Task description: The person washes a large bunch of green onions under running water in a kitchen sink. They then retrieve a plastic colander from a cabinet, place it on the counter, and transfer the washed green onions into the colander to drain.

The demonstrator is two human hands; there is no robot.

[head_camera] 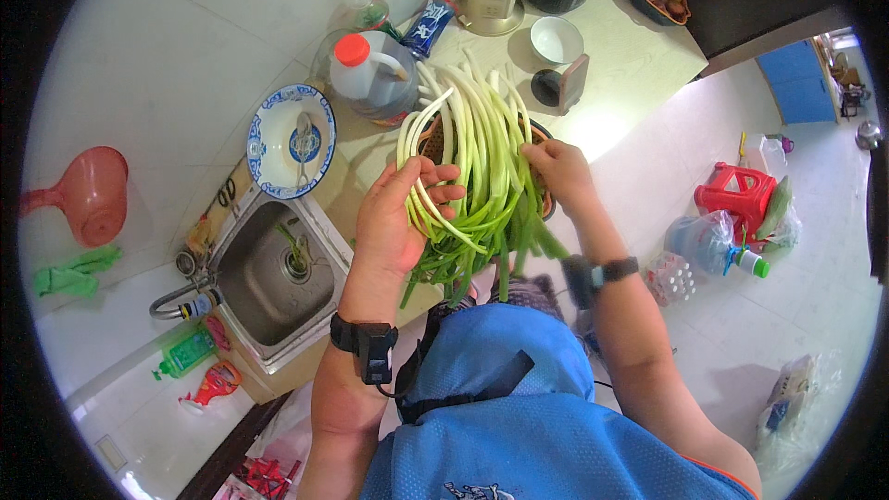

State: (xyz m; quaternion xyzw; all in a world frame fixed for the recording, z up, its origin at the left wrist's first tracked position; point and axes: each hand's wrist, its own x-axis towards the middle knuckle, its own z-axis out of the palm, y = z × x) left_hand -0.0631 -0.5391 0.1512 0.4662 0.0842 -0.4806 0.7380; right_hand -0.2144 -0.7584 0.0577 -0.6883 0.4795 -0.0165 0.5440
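A large bunch of green onions (479, 146) spreads over an orange-and-black basket (540, 132), mostly hidden beneath it. Their white ends point toward the back of the counter and their green leaves hang down toward me. My left hand (404, 212) is at the bunch's left side, with a few white stalks lying between thumb and fingers. On the opposite side, the thumb and fingertips of my right hand (561, 168) pinch the edge of the bunch; exactly which stalk they hold is hard to see.
A steel sink (267, 298) with green scraps at its drain lies left, beside an enamel basin (260, 146) holding a spoon. Behind the onions stand a red-capped jug (378, 80), a white bowl (555, 40) and a propped phone (573, 85). A red stool (733, 187) is on the floor.
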